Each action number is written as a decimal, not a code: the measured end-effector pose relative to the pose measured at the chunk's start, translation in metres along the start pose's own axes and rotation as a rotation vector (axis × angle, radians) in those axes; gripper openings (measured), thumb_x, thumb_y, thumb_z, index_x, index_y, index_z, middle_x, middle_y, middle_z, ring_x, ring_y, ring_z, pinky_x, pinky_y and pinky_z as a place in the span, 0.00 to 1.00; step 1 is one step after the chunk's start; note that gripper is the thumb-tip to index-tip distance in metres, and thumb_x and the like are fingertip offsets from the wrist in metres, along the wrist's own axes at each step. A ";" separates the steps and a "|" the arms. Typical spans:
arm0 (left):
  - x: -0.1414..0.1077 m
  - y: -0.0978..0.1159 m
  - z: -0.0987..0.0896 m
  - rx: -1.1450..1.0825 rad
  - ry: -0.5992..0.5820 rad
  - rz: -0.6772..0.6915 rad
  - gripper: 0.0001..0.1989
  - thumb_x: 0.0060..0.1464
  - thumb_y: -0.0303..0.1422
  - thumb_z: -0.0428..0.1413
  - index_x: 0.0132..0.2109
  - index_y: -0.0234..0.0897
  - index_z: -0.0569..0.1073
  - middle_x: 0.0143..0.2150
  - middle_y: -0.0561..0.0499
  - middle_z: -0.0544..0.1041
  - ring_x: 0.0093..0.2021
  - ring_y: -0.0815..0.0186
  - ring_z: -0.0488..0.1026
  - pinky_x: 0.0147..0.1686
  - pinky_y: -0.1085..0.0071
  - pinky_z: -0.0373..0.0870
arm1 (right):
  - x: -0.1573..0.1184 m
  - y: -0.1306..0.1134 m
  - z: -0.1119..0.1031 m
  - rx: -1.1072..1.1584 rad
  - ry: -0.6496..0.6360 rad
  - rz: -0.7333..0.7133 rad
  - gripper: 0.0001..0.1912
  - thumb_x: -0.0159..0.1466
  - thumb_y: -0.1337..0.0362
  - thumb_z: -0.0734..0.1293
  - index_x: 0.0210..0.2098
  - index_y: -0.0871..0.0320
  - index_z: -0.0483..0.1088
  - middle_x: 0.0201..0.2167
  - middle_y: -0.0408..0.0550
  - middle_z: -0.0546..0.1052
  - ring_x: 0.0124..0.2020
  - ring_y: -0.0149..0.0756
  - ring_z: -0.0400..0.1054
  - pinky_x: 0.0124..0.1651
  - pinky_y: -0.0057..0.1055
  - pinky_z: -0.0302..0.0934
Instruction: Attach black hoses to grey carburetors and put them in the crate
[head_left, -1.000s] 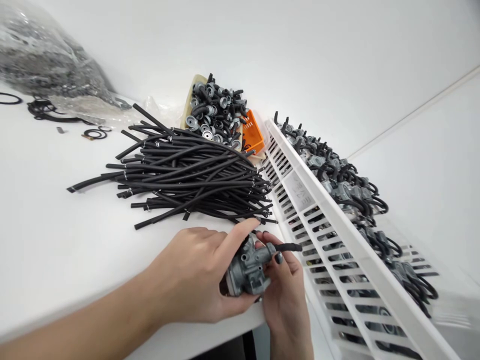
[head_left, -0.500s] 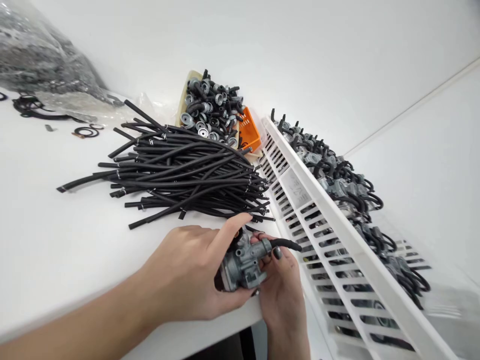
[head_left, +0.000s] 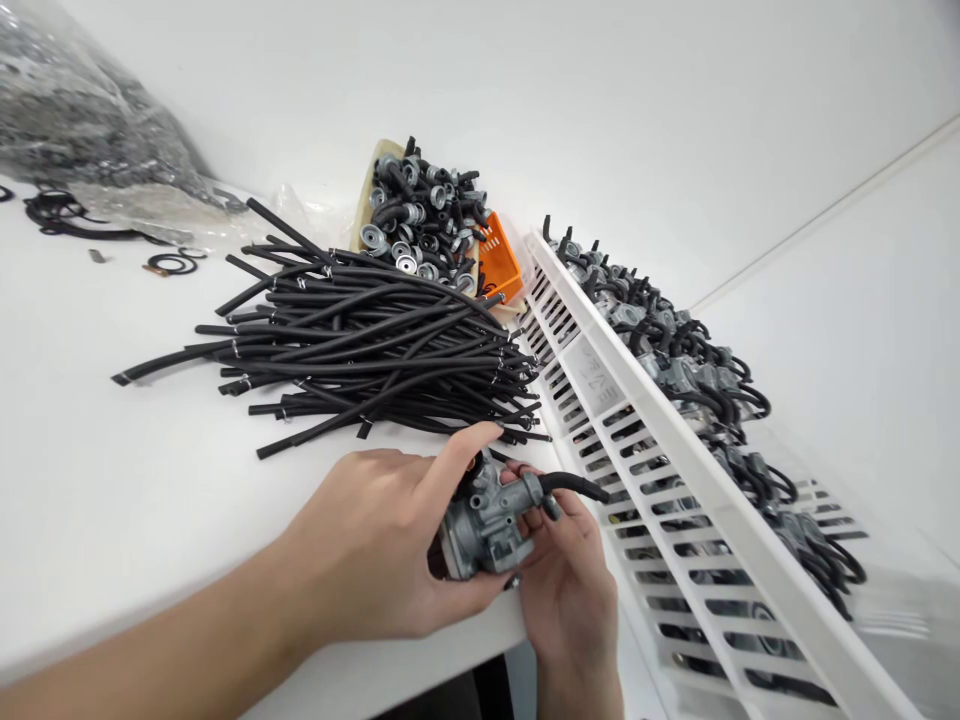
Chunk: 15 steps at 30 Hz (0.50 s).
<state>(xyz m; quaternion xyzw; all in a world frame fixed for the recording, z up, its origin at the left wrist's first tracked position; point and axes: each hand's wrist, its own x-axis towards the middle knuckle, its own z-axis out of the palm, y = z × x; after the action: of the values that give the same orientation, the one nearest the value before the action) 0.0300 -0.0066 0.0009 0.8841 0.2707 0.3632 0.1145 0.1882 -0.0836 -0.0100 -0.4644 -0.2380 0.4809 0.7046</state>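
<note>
Bag (head_left: 97, 125): clear plastic, full of small grey pieces, at the upper left.
Rings (head_left: 176, 273): thin, black, near the bag.
Tubes (head_left: 352, 345): a loose black pile on the white table (head_left: 112, 480).
Tub (head_left: 367, 195): pale yellow, heaped with grey caps (head_left: 406, 264).
Basket (head_left: 505, 268): orange, just beside the tub.
Crate (head_left: 675, 430): white, slotted, filled with metal parts (head_left: 682, 375).
Wall (head_left: 675, 110): white, behind everything.

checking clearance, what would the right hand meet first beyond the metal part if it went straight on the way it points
Past the metal part, the right hand likely meets the black hoses first, though depth is unclear.
</note>
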 end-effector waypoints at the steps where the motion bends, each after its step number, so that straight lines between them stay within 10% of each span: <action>1: 0.000 0.000 0.000 -0.001 -0.003 0.000 0.38 0.46 0.45 0.57 0.60 0.36 0.54 0.25 0.54 0.76 0.22 0.60 0.74 0.21 0.68 0.63 | 0.000 0.000 0.000 -0.001 0.000 -0.001 0.12 0.52 0.60 0.74 0.37 0.55 0.78 0.42 0.51 0.80 0.45 0.45 0.74 0.51 0.42 0.66; 15: 0.000 0.000 0.000 -0.017 -0.006 -0.009 0.37 0.48 0.46 0.56 0.60 0.36 0.54 0.29 0.52 0.79 0.25 0.59 0.76 0.22 0.68 0.66 | 0.001 0.001 0.004 0.008 0.013 0.003 0.12 0.53 0.61 0.75 0.38 0.53 0.79 0.42 0.48 0.80 0.42 0.37 0.75 0.47 0.31 0.68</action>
<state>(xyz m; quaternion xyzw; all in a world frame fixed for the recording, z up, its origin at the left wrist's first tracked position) 0.0296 -0.0063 0.0010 0.8830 0.2710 0.3624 0.1246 0.1848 -0.0809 -0.0085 -0.4649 -0.2308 0.4799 0.7073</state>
